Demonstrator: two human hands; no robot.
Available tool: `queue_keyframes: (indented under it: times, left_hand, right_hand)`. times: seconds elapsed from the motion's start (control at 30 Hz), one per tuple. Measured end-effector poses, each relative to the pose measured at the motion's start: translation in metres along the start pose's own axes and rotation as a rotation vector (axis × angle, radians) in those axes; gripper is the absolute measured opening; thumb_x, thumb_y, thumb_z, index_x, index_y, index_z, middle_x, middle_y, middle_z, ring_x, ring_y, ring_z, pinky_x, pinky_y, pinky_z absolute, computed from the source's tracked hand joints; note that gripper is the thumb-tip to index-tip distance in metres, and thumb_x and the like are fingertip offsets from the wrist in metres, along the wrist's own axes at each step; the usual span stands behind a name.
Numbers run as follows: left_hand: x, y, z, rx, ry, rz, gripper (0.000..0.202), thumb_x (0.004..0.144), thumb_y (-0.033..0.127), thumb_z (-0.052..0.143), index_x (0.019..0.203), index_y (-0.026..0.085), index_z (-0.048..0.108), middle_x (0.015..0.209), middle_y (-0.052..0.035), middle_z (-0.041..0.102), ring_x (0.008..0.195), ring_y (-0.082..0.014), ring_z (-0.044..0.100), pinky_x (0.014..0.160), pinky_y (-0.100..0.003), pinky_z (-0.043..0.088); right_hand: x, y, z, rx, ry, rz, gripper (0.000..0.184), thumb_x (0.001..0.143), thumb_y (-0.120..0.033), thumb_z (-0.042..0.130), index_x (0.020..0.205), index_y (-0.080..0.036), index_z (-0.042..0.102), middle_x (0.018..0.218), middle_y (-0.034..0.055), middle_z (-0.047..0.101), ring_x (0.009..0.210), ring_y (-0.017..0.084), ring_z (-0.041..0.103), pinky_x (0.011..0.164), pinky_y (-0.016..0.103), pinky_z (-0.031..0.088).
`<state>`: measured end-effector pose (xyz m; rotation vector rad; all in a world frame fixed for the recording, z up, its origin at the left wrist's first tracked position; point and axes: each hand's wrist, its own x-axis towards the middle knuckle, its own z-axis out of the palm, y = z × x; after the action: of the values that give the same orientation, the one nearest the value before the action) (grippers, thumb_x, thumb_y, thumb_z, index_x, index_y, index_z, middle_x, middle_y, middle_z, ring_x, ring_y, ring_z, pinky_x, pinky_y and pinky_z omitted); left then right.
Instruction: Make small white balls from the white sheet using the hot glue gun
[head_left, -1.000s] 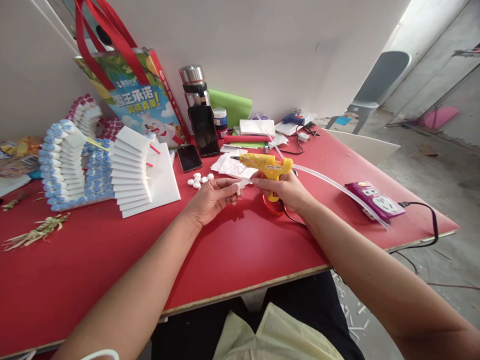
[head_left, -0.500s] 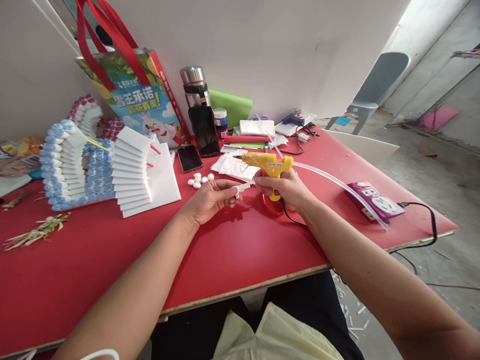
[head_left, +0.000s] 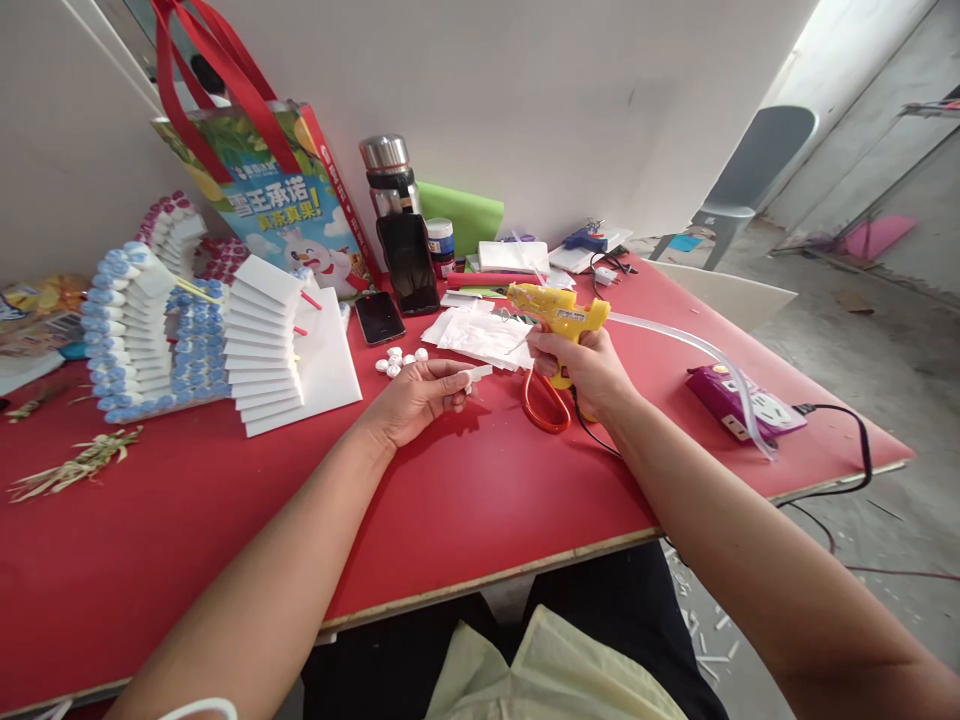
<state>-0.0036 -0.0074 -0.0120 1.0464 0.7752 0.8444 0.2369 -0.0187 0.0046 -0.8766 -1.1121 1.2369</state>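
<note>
My right hand [head_left: 581, 368] grips a yellow glue gun [head_left: 559, 312] by its handle, nozzle pointing left, a long clear glue stick [head_left: 690, 352] trailing out of its back. My left hand [head_left: 416, 398] lies palm-up on the red table [head_left: 465, 500], its fingers pinched on a small white piece [head_left: 475, 374]. The gun's nozzle is lifted up and to the right of that piece, apart from it. Red-handled scissors [head_left: 544, 405] lie just below my right hand.
Small white round pieces [head_left: 397, 360] and white paper sheets [head_left: 484, 335] lie behind my hands. Stepped white foam models [head_left: 270, 340] with blue caps [head_left: 142, 330] stand left. A gift bag [head_left: 281, 195], flask [head_left: 386, 170], two phones [head_left: 409, 262] stand at the back. A purple power strip [head_left: 746, 400] sits right.
My right hand has lifted the glue gun up and to the right, away from the white piece, uncovering the scissors. My left hand has stayed put with the piece.
</note>
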Motion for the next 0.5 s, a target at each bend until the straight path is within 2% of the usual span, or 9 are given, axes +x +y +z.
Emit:
queue_keyframes:
  times: [0.2, 0.27, 0.33, 0.4, 0.5]
  left_hand:
    - [0.003, -0.001, -0.002, -0.104, 0.070, 0.036, 0.023, 0.073, 0.024, 0.088, 0.087, 0.009, 0.078, 0.078, -0.0074, 0.071, 0.062, -0.0082, 0.058, 0.060, -0.021, 0.050]
    - [0.006, 0.002, -0.006, -0.215, 0.162, 0.094, 0.020, 0.072, 0.020, 0.089, 0.083, 0.009, 0.076, 0.079, -0.0065, 0.070, 0.062, -0.0066, 0.058, 0.059, -0.019, 0.050]
    - [0.008, 0.008, -0.013, -0.371, 0.308, 0.197, 0.018, 0.071, 0.015, 0.088, 0.080, 0.010, 0.073, 0.078, -0.0039, 0.069, 0.062, -0.0054, 0.059, 0.060, -0.016, 0.051]
    - [0.008, 0.015, -0.021, -0.453, 0.384, 0.278, 0.014, 0.077, 0.016, 0.084, 0.079, 0.012, 0.071, 0.076, -0.0020, 0.068, 0.061, -0.0054, 0.059, 0.060, -0.017, 0.052]
    - [0.007, 0.022, -0.029, -0.510, 0.404, 0.360, 0.012, 0.083, 0.017, 0.079, 0.078, 0.014, 0.068, 0.074, -0.0005, 0.067, 0.058, -0.0057, 0.059, 0.057, -0.017, 0.052]
  right_hand:
    - [-0.001, -0.002, 0.002, -0.073, 0.036, -0.004, 0.017, 0.074, -0.022, 0.074, 0.067, -0.018, 0.059, 0.058, -0.0026, 0.049, 0.049, 0.008, 0.036, 0.048, 0.027, 0.024]
    - [-0.002, -0.003, 0.004, -0.125, 0.078, -0.016, 0.014, 0.073, -0.021, 0.072, 0.067, -0.017, 0.060, 0.057, -0.0023, 0.049, 0.049, 0.008, 0.037, 0.047, 0.027, 0.026]
    - [-0.003, -0.003, 0.005, -0.181, 0.120, -0.030, 0.012, 0.072, -0.020, 0.071, 0.066, -0.017, 0.062, 0.056, -0.0022, 0.050, 0.050, 0.009, 0.039, 0.047, 0.027, 0.028]
    - [-0.003, -0.003, 0.005, -0.219, 0.141, -0.029, 0.011, 0.071, -0.020, 0.071, 0.065, -0.016, 0.062, 0.055, -0.0023, 0.050, 0.050, 0.009, 0.040, 0.047, 0.027, 0.029]
    - [-0.003, -0.001, 0.005, -0.244, 0.158, -0.003, 0.012, 0.070, -0.022, 0.071, 0.065, -0.017, 0.061, 0.054, -0.0027, 0.050, 0.050, 0.009, 0.040, 0.048, 0.027, 0.030]
